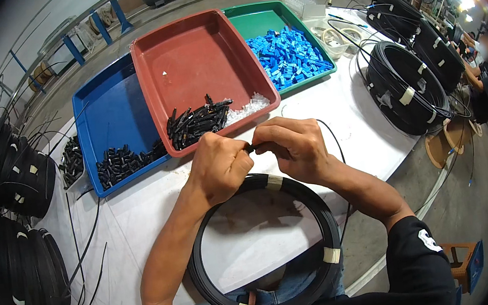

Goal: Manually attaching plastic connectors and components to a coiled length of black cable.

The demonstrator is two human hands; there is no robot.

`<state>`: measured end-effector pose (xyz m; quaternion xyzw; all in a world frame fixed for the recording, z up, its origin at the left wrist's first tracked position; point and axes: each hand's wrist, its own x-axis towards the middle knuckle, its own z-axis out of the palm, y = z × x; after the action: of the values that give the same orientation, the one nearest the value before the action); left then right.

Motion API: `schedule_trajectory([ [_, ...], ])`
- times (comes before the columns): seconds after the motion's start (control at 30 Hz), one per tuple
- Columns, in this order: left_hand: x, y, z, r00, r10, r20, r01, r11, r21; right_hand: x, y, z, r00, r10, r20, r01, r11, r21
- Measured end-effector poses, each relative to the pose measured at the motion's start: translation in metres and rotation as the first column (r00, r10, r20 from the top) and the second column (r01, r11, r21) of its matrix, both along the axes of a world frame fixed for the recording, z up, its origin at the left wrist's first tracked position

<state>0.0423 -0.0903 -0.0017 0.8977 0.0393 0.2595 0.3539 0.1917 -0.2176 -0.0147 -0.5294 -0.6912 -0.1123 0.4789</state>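
My left hand (219, 164) and my right hand (293, 147) meet above the table, both closed, with fingertips almost touching. Between them shows a small black piece (249, 148), mostly hidden by the fingers; it looks like a connector part on a cable end. A thin black cable (340, 147) arcs from behind my right hand down toward the coil. Below my hands a black cable coil (329, 227), bound with pale tape, rests partly on the table edge and against my lap. Just beyond my hands, a red tray (196, 49) holds black parts (195, 123) and clear small pieces (249, 107).
A blue tray (109, 101) with black connectors and a green tray (252, 13) with blue parts (287, 57) stand at the back. Coils (22, 268) crowd the left, more coils (405, 86) the right. A person (485, 77) sits far right, near an orange stool (462, 260).
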Motion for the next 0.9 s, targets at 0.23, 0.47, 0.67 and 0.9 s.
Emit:
schedule_trajectory([
  [0.23, -0.005, -0.001, -0.005, 0.994, 0.042, 0.103, -0.085, 0.889, 0.451, -0.005, -0.004, 0.012, 0.880, 0.027, -0.474, -0.215, 0.913, -0.346],
  [0.47, -0.002, 0.012, 0.001, 0.998, -0.047, -0.038, 0.045, 0.998, -0.038, 0.002, 0.005, -0.007, 0.991, 0.084, -0.108, -0.086, 0.996, -0.011],
  [0.67, 0.002, 0.006, -0.009, 0.999, -0.023, -0.048, 0.014, 0.984, -0.180, -0.001, 0.005, -0.009, 0.999, -0.046, -0.018, 0.048, 0.996, 0.079],
  [0.9, 0.002, -0.003, -0.003, 0.998, 0.039, -0.055, -0.040, 0.999, -0.030, 0.002, 0.003, -0.002, 0.992, -0.067, -0.110, 0.042, 0.976, -0.213],
])
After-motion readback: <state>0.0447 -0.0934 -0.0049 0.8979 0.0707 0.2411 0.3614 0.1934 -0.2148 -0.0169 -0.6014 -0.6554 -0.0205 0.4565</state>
